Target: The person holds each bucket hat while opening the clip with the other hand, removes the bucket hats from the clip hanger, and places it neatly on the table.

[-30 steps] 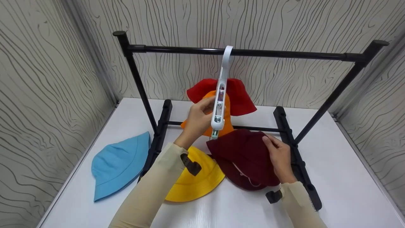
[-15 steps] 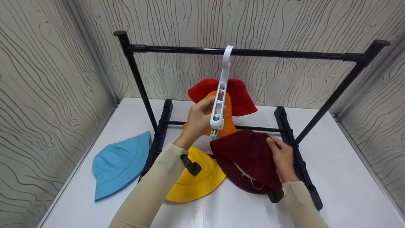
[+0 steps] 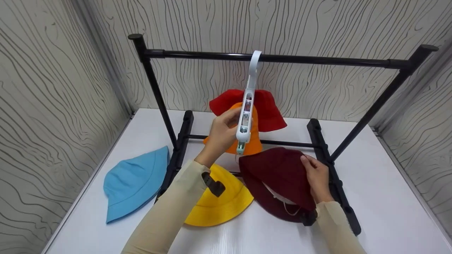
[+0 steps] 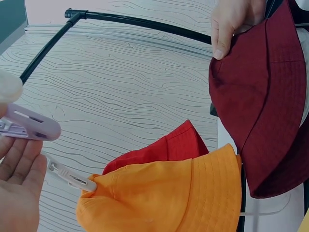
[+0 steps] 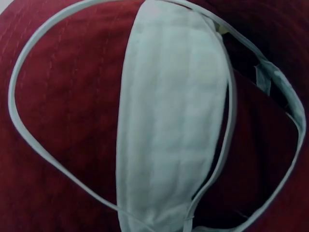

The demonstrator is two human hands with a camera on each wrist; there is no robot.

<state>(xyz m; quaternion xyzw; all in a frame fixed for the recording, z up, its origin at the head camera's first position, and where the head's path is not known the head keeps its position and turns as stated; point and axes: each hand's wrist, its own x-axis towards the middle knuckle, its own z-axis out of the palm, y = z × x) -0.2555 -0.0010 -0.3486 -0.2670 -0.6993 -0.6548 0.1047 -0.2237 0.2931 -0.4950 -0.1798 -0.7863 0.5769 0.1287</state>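
Note:
My left hand [image 3: 222, 132] holds the side of a white clip hanger [image 3: 243, 130], which hooks over the black rail. In the left wrist view its fingers lie under a lilac clip [image 4: 34, 123]. A white clip [image 4: 72, 178] grips the crown of an orange bucket hat [image 4: 154, 193], and a red bucket hat [image 4: 154, 154] hangs behind it. My right hand [image 3: 317, 178] pinches the crown of a maroon bucket hat [image 3: 275, 169], lower right of the hanger and apart from it. The right wrist view shows the hat's pale inner band [image 5: 169, 116] and a thin cord.
A black rack with a top rail [image 3: 317, 60] stands on the white table [image 3: 395, 197]. A yellow bucket hat [image 3: 219, 208] lies under my left forearm. A blue bucket hat [image 3: 134, 183] lies at the left. Patterned walls enclose the back and sides.
My right hand has moved slightly right and down with the maroon hat, further from the hanger, and more of its inside shows. My left hand has stayed at the hanger.

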